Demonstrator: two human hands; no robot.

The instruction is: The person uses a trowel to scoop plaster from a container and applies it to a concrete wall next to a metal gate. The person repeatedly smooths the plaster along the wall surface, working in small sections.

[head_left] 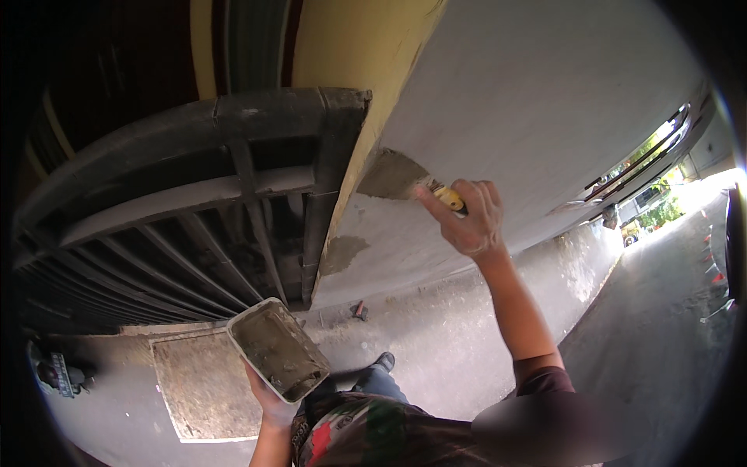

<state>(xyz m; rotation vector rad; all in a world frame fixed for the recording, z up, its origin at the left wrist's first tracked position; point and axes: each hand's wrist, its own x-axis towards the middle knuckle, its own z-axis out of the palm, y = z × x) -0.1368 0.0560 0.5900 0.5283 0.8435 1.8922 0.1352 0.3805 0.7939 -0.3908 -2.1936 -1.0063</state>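
My right hand is raised to the grey wall, its fingers closed round the yellow and black handle of a putty knife. The blade is mostly hidden by the fingers and the angle. Just left of it, a dark patch of damp mortar covers part of the wall beside the yellow corner strip. Lower down that same edge is a smaller damp patch. Low in front of my body, my left hand grips a pale rectangular tub from its side. Wet grey mortar lies inside, smeared up the walls.
A dark metal gate with curved bars stands at the left, close to the wall's corner. Below it a flat, worn board lies on the ground. A small reddish object sits at the wall's foot. An alley stretches off right.
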